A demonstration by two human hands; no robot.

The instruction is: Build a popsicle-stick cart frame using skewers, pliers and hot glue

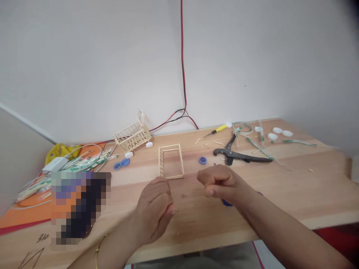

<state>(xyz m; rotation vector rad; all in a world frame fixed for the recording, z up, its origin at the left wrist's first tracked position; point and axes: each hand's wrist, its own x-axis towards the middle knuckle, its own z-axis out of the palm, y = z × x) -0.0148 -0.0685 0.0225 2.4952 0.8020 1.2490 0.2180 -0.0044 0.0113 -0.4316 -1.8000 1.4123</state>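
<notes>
My left hand (155, 211) is closed just above the near part of the table, its fingers curled in and whatever they may hold hidden. Right beyond its knuckles a small rectangular frame of thin wooden sticks (181, 162) stands on the tabletop; whether the hand touches it I cannot tell. To the right, my right hand (220, 183) is also closed, thumb pressed against bent fingers, with anything inside out of sight. A dark blue bottle cap (227, 203) shows partly under this hand. A blue cap (202, 160) lies just past its fingertips.
A stick-built cart (133, 138) with white cap wheels leans near the wall. Black pliers-like tool (244, 155), yellow-handled screwdriver (220, 129) and white caps (277, 130) lie at the back right. Wrapped sticks (81, 168) cover an orange sheet (28, 216) at left.
</notes>
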